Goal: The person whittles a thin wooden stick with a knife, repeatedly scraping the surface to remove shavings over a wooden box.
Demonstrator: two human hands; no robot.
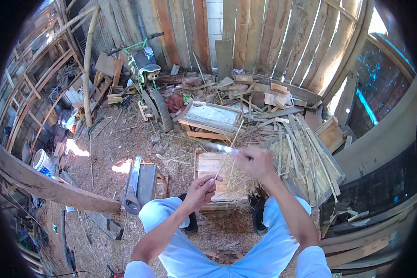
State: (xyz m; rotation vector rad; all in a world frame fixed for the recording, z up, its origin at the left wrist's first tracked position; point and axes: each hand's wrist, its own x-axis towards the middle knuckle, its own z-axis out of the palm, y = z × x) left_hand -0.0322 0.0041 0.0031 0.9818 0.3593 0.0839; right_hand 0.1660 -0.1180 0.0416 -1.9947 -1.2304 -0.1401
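Observation:
My left hand (200, 193) is closed, its fingertips pinching the lower end of a thin wooden stick (236, 133). The stick slants up and to the right, passing by the blade. My right hand (257, 163) grips a knife (222, 148) whose shiny blade points left; its handle is hidden in the fist, and the hand is slightly blurred. Both hands are above a low wooden box or stand (204, 163) between my knees, with pale shavings (243, 183) on its right side.
A handsaw (132, 197) lies on a small bench (147, 180) at my left. Long wooden strips (306, 157) are piled at right. A wooden frame (211, 113) and a small green motorbike (148, 78) stand ahead. A curved beam (55, 185) crosses the left side.

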